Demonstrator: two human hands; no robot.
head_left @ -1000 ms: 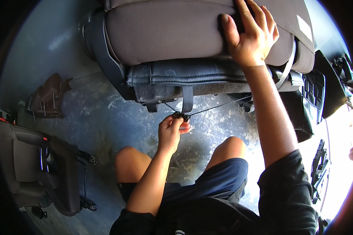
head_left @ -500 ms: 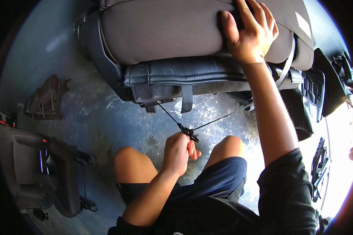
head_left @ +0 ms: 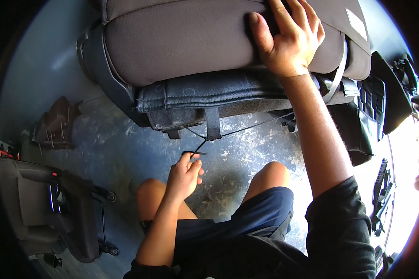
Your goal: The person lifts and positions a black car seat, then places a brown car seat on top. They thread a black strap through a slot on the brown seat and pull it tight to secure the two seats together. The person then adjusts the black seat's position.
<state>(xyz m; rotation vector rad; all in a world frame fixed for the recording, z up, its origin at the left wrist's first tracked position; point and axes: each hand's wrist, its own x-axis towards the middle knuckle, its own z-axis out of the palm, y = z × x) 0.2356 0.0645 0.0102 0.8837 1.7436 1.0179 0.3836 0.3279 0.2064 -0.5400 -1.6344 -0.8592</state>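
Note:
A large car seat with a brown-grey fabric cushion (head_left: 177,42) fills the upper middle of the view. My right hand (head_left: 291,44) presses on that cushion with its fingers spread. Below the cushion hangs a black stitched leather-like cover (head_left: 195,88), and a short black strap (head_left: 212,123) drops from its underside. Two thin strands of black cord (head_left: 199,146) run from beneath the seat and meet near the strap's end. Lower down, my left hand (head_left: 183,177) pinches the cord's end between thumb and fingers, its loose tip sticking out above them.
Another grey seat (head_left: 32,195) with a metal frame stands at the left. A brown headrest-like part (head_left: 56,123) with metal prongs lies behind it. Black seat parts (head_left: 354,125) are stacked at the right. My knees are on either side of the worn floor (head_left: 219,186).
My left hand has moved left, and its grip on the cord has changed from a fist to a pinch. The cord's junction now lies nearer the strap. My right hand stays on the cushion.

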